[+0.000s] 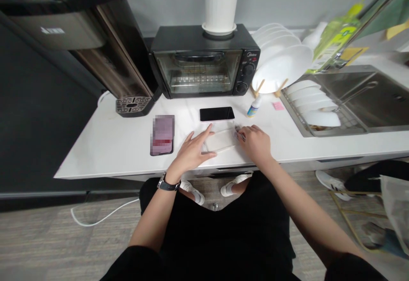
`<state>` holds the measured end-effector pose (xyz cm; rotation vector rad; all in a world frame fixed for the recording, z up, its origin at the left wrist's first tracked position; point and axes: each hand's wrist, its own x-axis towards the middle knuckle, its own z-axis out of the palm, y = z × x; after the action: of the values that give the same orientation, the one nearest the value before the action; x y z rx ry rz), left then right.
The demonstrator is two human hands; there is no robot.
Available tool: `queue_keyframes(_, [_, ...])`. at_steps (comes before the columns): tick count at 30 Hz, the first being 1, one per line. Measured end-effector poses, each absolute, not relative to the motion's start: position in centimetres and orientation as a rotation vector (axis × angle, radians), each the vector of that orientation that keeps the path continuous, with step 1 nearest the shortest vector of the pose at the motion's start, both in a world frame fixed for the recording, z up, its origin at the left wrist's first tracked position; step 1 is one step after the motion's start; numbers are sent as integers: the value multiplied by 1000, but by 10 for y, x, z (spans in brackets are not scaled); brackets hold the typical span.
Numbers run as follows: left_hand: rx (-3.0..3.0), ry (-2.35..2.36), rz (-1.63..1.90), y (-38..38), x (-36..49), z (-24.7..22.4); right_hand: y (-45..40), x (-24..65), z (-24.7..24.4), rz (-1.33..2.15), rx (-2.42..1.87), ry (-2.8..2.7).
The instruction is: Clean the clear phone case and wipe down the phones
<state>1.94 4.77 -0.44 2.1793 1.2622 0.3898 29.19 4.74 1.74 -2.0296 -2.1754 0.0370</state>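
Note:
A clear phone case (220, 141) lies flat on the white counter (105, 149). My left hand (193, 150) rests at its left end, thumb and fingers spread around that end. At the right end of the case, my right hand (254, 143) is closed on something small and greyish that I cannot make out. Just beyond the case is a phone with a dark screen (217, 114). Another phone (162, 135), its screen blurred out in pinkish tones, lies left of my left hand. A small white bottle with a blue and yellow label (253, 107) stands behind my right hand.
A toaster oven (204, 59) stands at the back, bearing a white container (221, 4). At left is a tall dispenser (131, 106). White plates (281, 68), a pink note (277, 106) and a sink (380, 98) are at right. A person's shoe (330, 184) shows below.

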Motion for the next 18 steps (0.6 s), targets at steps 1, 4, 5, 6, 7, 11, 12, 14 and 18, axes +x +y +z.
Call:
queue_keyframes(1, [2173,1257,390,48,20,-4,51,285,15,52,-2006,-2169])
queue_keyframes(4, [2166,1255,397,48,20,-4,59,254,12,180,-1904,-2197])
queue_keyframes(5, [2169,1259,402,49,20,-4,60,243,11,242,-1844,-2232])
queue_keyframes(6, [2176,1262,411,49,20,-5,60,232,11,305,-1772,-2273])
queue_keyframes(7, [2186,1265,422,49,20,-5,59,223,12,369,-1685,-2320])
queue_keyframes(11, [2231,1262,457,48,19,-7,50,208,15,501,-1495,-2403])
queue_keyframes(12, [2237,1265,452,47,19,-7,47,210,16,519,-1487,-2404])
queue_keyframes(14, [2244,1279,430,46,18,-7,43,218,20,559,-1497,-2411])
queue_keyframes(18, [2245,1300,391,44,19,-3,39,243,30,530,-1713,-2428])
